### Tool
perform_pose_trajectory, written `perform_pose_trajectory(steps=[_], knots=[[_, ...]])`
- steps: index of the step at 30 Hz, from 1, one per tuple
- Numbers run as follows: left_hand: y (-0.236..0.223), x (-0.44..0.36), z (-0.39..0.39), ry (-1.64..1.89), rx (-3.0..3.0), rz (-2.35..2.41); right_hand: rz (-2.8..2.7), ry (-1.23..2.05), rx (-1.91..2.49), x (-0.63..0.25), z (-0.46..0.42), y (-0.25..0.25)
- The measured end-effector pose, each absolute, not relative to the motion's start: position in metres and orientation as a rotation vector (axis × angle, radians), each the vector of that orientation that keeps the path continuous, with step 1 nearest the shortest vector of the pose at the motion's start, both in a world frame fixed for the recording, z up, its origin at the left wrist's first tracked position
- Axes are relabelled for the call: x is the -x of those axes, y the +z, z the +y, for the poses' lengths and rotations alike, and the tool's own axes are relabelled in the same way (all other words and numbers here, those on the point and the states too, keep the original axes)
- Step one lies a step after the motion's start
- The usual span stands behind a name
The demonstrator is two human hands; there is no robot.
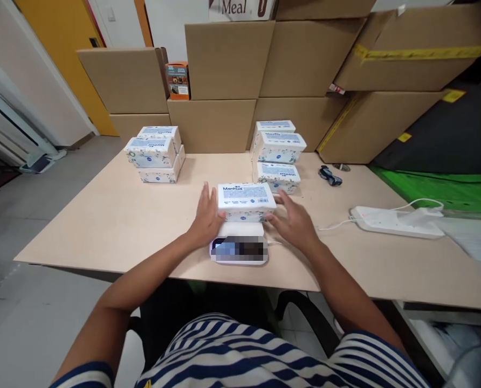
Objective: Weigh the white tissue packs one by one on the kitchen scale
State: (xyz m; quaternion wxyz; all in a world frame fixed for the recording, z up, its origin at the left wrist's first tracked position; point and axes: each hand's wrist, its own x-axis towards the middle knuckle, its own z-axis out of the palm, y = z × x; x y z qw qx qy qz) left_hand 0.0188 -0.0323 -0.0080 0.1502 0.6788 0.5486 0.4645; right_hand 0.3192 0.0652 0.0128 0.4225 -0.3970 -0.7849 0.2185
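A white tissue pack (246,200) with blue "Manhua" print and a floral pattern is between my two hands. My left hand (207,218) lies along its left side, fingers stretched away from me and thumb at the near lower corner. On the other side, my right hand (295,221) grips the right end, its thumb on the near corner and fingers curving behind. Under and in front of the pack is a flat white device (239,258) with a pixelated front panel. Whether the pack rests fully on it cannot be seen.
Similar tissue packs are stacked at the table's back left (151,153) and right of centre (279,148). A dark blue strap-like item (329,176) and a white power strip (396,222) with cables lie to the right. Cardboard boxes (212,126) wall off the back.
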Motion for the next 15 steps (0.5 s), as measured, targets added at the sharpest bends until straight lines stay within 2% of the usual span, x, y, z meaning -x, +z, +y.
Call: perform_pose_trajectory(steps=[5,8,15], knots=[[-0.013,0.014,-0.028,1.6,-2.047,1.868,-1.771,0.316,0.733,-0.34,0.076,0.012],[-0.019,0.026,-0.026,1.594,-1.949,1.926,-1.752,0.267,0.753,-0.338,0.077,0.011],[-0.03,0.017,-0.02,1.327,-2.118,1.775,-1.778,0.543,0.977,-0.323,0.071,0.008]])
